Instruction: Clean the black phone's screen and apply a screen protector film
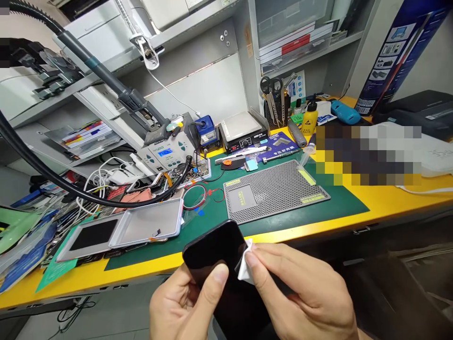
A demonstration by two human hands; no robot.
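A black smartphone (214, 248) is tilted in front of the bench edge, its dark glossy screen facing up toward me. My left hand (187, 302) is closed around its left side, the thumb lying on the screen. Pinched between the thumb and fingers of my right hand (304, 288) is a folded white wipe (246, 267), which touches the phone's right edge. The lower end of the phone is dark and hard to make out between my hands.
Beyond the phone, a grey perforated mat (276, 189) lies on a green work mat (198, 231). White trays (152, 219) and tangled cables stand left. A grey soldering or hot-air station (166, 151), a black hose (106, 196), a yellow bottle (310, 115) and a tool holder (276, 106) are farther back.
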